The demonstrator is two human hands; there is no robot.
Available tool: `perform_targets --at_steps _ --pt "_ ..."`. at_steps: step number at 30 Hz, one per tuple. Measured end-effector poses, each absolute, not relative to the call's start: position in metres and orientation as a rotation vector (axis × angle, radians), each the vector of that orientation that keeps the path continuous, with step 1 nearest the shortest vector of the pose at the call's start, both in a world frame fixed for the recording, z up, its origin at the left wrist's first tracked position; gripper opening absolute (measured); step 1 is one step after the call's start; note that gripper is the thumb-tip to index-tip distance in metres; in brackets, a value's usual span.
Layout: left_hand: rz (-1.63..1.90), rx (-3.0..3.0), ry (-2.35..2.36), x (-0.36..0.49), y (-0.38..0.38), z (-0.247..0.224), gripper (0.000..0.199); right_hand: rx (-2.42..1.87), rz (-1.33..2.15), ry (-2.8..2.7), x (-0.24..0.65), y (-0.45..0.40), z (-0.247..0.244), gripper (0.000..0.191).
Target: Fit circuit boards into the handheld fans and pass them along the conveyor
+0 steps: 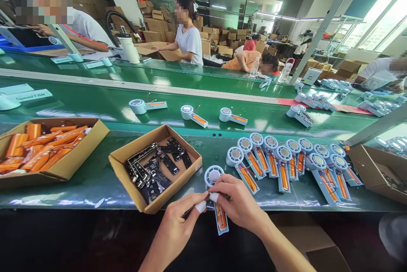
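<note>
Both hands, left (178,223) and right (240,204), pinch in at the blue fan (214,176), lower center. Can't tell what's between the fingers.

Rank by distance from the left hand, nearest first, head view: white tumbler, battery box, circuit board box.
From the left hand:
1. Circuit board box, just to its left
2. Battery box, farther left
3. White tumbler, across the green belt
</note>
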State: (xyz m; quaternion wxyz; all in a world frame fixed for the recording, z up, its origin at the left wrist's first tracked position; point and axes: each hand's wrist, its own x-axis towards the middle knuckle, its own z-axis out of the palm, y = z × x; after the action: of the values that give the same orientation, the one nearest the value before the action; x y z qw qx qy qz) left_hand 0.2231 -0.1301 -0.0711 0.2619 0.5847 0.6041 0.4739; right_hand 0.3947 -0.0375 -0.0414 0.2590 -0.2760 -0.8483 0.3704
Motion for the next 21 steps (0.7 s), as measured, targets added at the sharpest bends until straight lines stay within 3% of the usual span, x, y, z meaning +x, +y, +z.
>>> perform_targets --at_steps 4,10,15,21 --pt "1.334 1.372 1.698 0.237 -0.131 -0.071 0.031 -0.844 1.032 -2.306 0.395 -0.038 -0.032 0.023" --pt "1.456 0.893 1.351 0.252 -0.14 -0.075 0.066 -1.074 1.483 -2.011 0.41 -0.045 -0.03 0.015" --pt "1.322 0.834 1.536 0.253 -0.125 -0.084 0.047 -0.898 1.946 -1.478 0.409 -0.045 -0.051 0.02" --pt "1.17 0.794 1.167 0.262 -0.116 -0.074 0.042 -0.667 2.032 -1.486 0.412 -0.054 -0.046 0.029"
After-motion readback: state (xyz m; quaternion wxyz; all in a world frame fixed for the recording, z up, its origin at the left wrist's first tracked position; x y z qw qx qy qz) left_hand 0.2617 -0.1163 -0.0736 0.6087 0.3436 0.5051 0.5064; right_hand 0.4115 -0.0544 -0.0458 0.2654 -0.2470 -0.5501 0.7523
